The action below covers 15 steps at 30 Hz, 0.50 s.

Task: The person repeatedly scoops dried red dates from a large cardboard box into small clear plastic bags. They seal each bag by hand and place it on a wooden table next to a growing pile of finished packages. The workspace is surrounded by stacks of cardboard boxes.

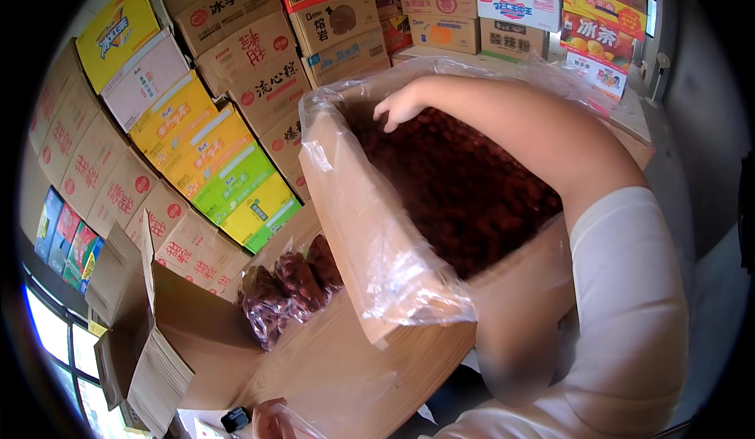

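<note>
A large cardboard box [338, 195] lined with clear plastic film stands tilted in view, filled with dark red dried fruit [472, 187] that looks like dates. My right arm reaches across it from the right. My right hand [403, 107] hangs over the far left corner of the fruit, fingers apart and bent downward, with nothing visible in them. At the lower edge my left hand [271, 420] shows only in part, its fingers curled at a sheet of clear plastic that looks like a bag [303, 422]. Several filled clear bags [292, 282] of dark red fruit lie left of the box.
An open cardboard carton [200, 321] with raised flaps sits at the left on the wooden table [338, 368]. Stacked cartons [252, 54] line the back and left. A small black object [234, 418] is beside my left hand. A fan [662, 66] stands far right.
</note>
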Tool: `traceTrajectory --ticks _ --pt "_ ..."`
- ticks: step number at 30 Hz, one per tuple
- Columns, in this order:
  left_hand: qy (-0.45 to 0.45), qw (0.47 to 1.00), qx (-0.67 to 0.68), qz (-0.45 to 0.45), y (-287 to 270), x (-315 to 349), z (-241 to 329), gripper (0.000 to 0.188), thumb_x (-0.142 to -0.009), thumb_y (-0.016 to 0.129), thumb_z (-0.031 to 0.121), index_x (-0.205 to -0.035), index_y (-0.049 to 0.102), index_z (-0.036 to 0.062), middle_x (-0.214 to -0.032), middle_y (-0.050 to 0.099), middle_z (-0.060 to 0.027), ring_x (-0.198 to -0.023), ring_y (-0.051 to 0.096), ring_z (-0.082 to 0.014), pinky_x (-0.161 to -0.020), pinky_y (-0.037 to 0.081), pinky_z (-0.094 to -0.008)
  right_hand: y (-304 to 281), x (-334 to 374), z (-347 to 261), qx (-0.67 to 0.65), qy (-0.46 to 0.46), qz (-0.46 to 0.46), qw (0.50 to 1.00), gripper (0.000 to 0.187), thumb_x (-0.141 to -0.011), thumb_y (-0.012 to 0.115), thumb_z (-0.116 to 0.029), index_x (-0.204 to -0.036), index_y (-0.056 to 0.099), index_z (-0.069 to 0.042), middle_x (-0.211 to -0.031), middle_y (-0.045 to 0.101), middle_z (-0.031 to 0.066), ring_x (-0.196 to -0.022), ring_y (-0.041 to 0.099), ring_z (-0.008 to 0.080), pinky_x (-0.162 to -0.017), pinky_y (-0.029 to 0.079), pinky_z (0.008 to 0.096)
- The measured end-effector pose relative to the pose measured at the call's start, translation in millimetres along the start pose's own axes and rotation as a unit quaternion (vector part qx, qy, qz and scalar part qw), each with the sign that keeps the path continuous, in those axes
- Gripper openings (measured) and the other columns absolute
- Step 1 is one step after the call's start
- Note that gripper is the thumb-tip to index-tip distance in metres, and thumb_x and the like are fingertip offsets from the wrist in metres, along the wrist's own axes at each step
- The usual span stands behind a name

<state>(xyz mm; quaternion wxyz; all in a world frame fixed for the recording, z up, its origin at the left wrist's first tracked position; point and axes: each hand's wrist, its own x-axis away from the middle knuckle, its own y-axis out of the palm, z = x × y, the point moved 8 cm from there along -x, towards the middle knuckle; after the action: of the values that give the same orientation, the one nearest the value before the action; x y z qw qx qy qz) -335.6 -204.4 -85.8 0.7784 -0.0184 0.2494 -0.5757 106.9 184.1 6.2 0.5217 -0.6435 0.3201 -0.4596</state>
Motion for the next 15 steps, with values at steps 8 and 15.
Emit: traceTrajectory --ticks 8,15 --pt "-0.037 0.999 -0.024 0.011 3.5 -8.3 -9.2 0.027 -0.078 0.046 -0.010 -0.099 0.063 -0.0047 -0.102 0.063 -0.0090 -0.086 0.055 -0.0132 -0.071 0.038 -0.0214 53.3 -67.6 -6.8 -0.066 0.128 0.116 0.983 0.060 -0.083 0.048 -0.061 -0.139 0.040 -0.039 -0.153 0.016 0.0176 -0.136 0.017 0.0470 -0.111 0.021 0.0520" --pt "-0.027 0.999 0.001 0.017 3.2 -3.6 -12.0 0.030 -0.076 0.045 -0.011 -0.099 0.062 -0.0034 -0.101 0.063 -0.0092 -0.084 0.054 -0.0131 -0.069 0.038 -0.0216 76.9 -70.2 -15.4 -0.108 0.166 0.091 0.976 0.066 -0.081 0.043 -0.067 -0.140 0.037 -0.040 -0.154 0.013 0.0173 -0.137 0.015 0.0479 -0.108 0.018 0.0605"
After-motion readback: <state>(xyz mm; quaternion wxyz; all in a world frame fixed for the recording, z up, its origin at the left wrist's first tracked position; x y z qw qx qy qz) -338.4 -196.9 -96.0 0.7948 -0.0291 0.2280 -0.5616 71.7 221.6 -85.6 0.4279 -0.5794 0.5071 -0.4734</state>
